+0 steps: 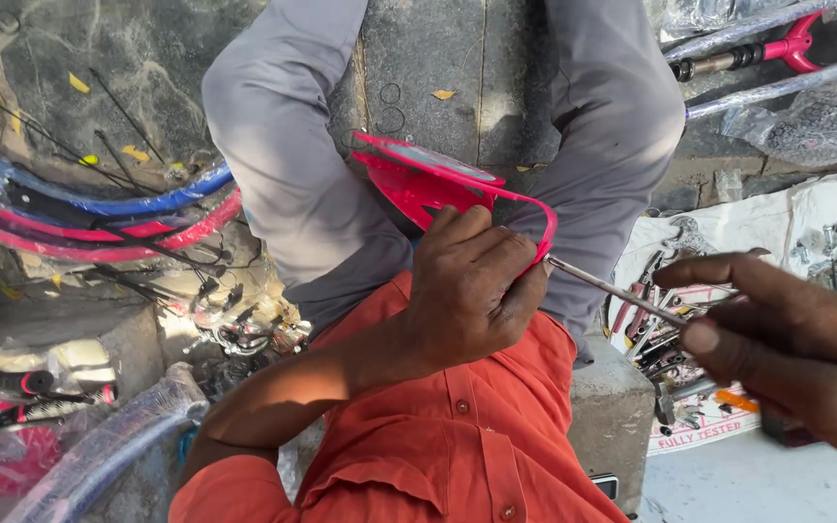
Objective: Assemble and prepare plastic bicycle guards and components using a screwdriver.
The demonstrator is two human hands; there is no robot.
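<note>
My left hand (472, 286) is closed around the pink guard (438, 184), holding it over my lap. My right hand (787, 339) pinches a thin metal rod (612, 289), tip touching the guard's edge.

Outdoor spot, lit by hard sunlight. Dark cracked stone pavement (438, 58) is seen at 12 o'clock, dotted with yellow leaves (77, 83). A concrete block (612, 416) is seen around 5 o'clock. A white cloth (748, 223) is spread at 3 o'clock, pale ground (758, 484) below it.
</note>
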